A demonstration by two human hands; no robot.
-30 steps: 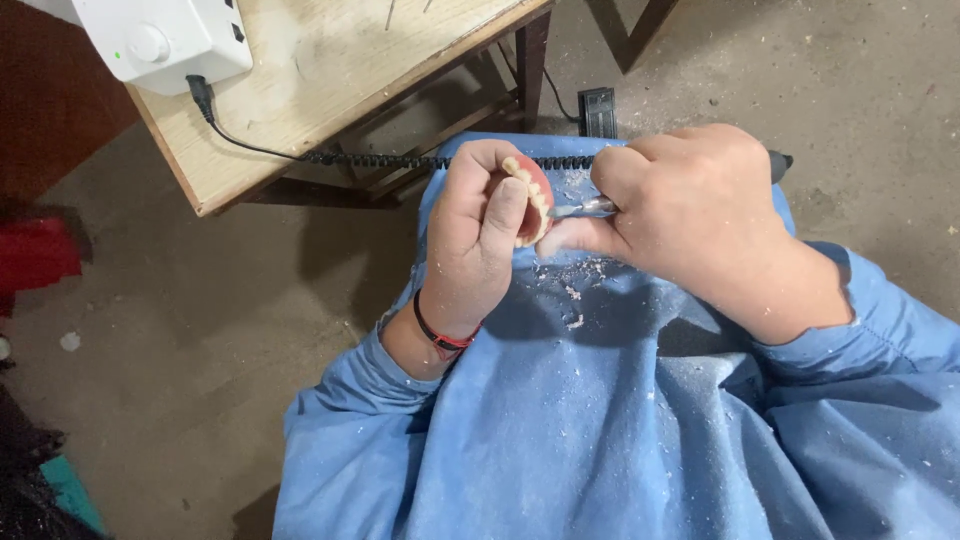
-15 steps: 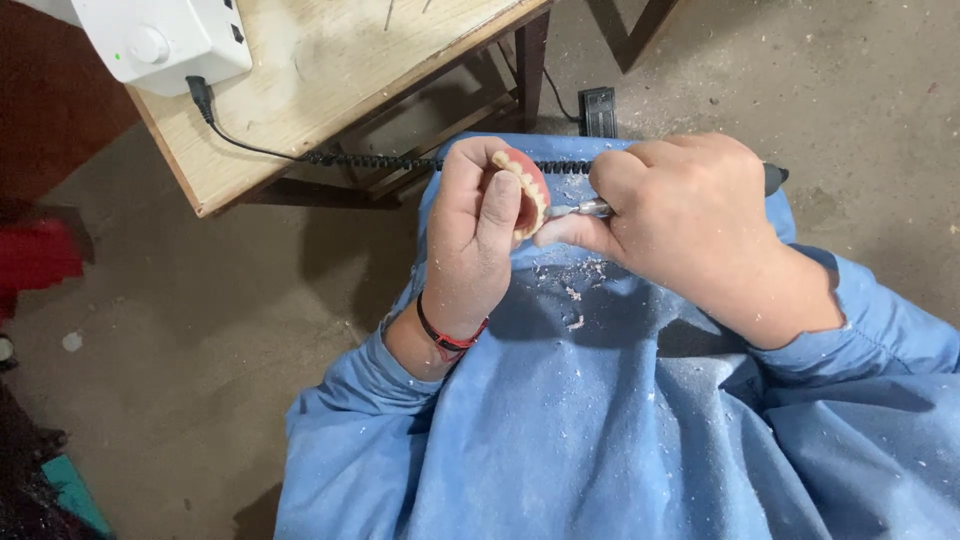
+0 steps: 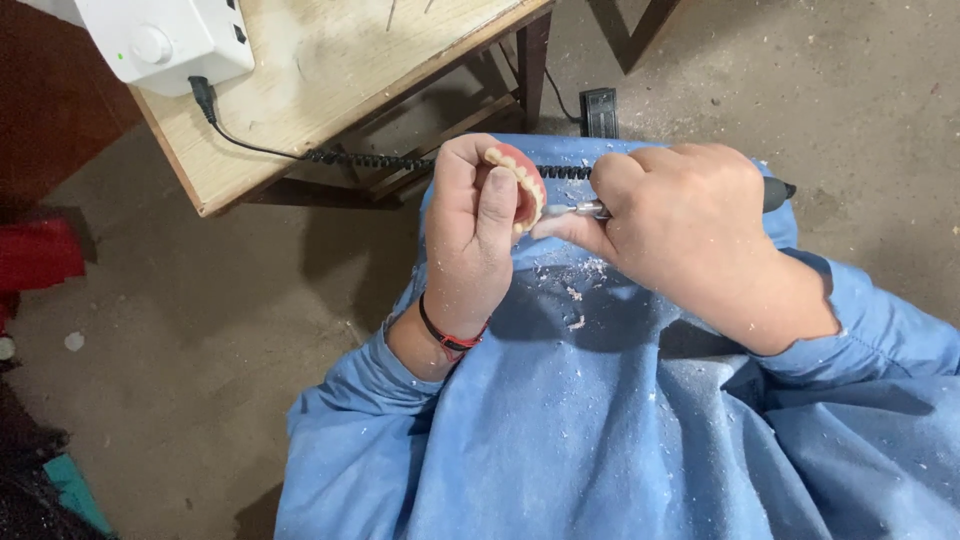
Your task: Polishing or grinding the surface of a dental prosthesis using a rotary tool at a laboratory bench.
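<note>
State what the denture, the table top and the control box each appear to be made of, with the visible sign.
Denture: probably acrylic, with a glossy pink base and cream teeth.
Table top: pale, unfinished wood or board, matt with faint grain.
Control box: smooth white moulded plastic, by its look.

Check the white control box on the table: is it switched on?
On, apparently: a small green light glows on the white control box beside its round knob, and the coiled cord is plugged into its side.
</note>
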